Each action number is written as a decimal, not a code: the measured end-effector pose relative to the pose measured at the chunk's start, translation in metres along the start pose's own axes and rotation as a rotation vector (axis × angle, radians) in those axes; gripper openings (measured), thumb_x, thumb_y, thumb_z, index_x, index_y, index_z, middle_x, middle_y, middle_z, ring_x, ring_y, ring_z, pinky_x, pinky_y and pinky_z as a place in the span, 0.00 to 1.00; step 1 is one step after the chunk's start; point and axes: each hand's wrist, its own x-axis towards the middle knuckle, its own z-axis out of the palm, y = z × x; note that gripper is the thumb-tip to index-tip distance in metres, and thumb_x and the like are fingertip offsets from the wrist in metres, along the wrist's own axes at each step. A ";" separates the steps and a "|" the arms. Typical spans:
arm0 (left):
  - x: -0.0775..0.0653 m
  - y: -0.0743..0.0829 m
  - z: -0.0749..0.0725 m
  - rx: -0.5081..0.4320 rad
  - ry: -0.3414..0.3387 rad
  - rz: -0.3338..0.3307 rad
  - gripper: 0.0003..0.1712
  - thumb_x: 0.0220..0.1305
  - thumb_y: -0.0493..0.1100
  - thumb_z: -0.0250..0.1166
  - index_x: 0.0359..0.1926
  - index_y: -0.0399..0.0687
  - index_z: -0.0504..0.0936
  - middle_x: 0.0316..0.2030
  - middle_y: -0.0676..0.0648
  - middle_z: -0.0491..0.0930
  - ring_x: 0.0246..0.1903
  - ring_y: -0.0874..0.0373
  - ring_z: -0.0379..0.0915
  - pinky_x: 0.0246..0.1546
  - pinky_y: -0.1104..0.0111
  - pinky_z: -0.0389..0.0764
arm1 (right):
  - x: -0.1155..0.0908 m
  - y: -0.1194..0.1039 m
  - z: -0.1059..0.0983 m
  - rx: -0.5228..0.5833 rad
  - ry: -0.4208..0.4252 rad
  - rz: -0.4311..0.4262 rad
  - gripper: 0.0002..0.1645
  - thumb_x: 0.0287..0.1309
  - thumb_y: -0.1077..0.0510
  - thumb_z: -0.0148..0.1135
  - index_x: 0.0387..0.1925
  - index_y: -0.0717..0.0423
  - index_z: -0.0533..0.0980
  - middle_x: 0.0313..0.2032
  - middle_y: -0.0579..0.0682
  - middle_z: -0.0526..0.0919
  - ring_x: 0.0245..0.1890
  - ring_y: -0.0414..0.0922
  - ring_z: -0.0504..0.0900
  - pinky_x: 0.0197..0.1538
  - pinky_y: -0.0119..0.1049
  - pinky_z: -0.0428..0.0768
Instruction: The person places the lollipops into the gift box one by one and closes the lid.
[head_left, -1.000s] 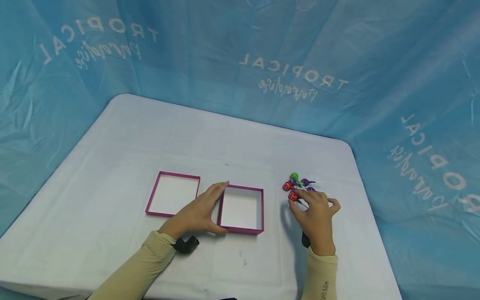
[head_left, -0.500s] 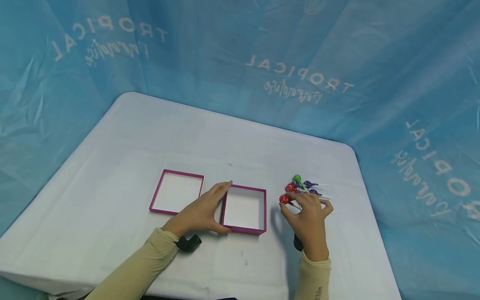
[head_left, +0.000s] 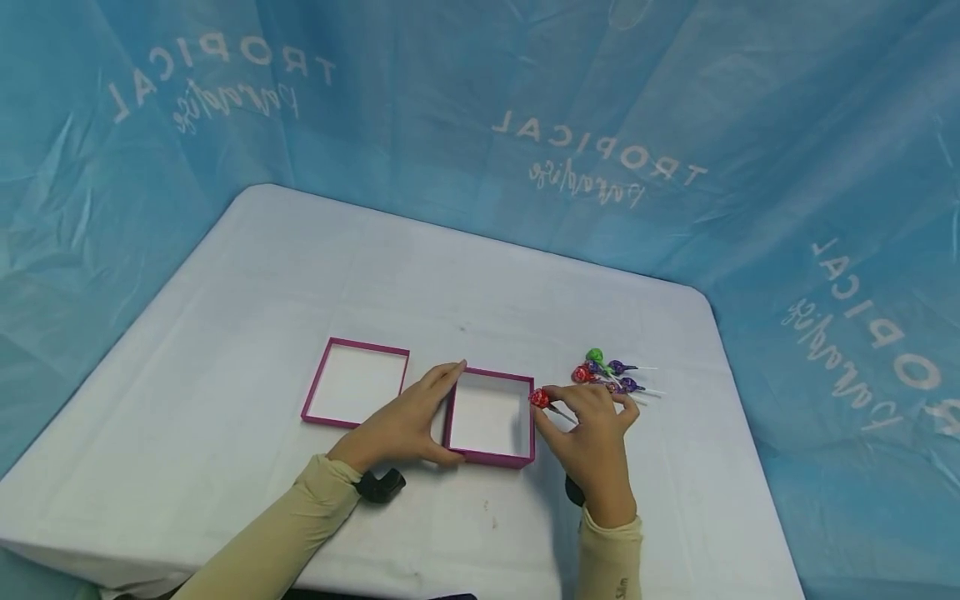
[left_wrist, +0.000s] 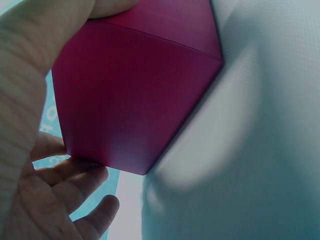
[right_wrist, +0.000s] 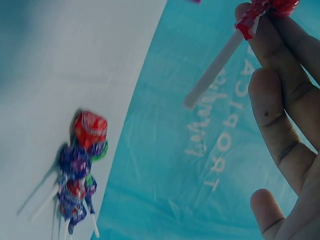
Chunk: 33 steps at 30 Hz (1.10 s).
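at the head view's lower centre, a box (head_left: 491, 459) is gripped by the left hand (head_left: 401, 422), a red lollipop (head_left: 539, 398) pinched by the right hand (head_left: 590, 442).

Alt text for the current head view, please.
A person's right hand pinches a red lollipop by the right side of an open magenta box held by the left hand. A matching tray lies left, more lollipops right, on a white table.
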 end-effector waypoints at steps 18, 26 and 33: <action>0.003 -0.002 -0.001 0.005 0.038 0.039 0.74 0.40 0.57 0.84 0.79 0.38 0.48 0.74 0.42 0.56 0.72 0.48 0.59 0.70 0.54 0.66 | 0.008 -0.043 0.027 0.062 -0.099 -0.207 0.13 0.49 0.48 0.77 0.38 0.46 0.88 0.35 0.41 0.87 0.42 0.44 0.75 0.55 0.66 0.57; -0.002 -0.001 0.008 -0.003 0.015 0.037 0.73 0.42 0.59 0.83 0.80 0.39 0.48 0.75 0.44 0.55 0.72 0.49 0.58 0.70 0.53 0.67 | 0.002 -0.052 0.035 0.087 -0.154 -0.133 0.11 0.47 0.51 0.79 0.34 0.44 0.87 0.33 0.38 0.87 0.42 0.41 0.76 0.56 0.64 0.56; -0.003 0.000 0.006 -0.003 0.030 0.054 0.73 0.43 0.58 0.83 0.80 0.40 0.47 0.75 0.44 0.55 0.73 0.50 0.57 0.70 0.53 0.67 | 0.001 -0.051 0.044 0.078 -0.227 -0.114 0.07 0.48 0.53 0.78 0.32 0.43 0.88 0.30 0.37 0.86 0.40 0.41 0.76 0.56 0.63 0.56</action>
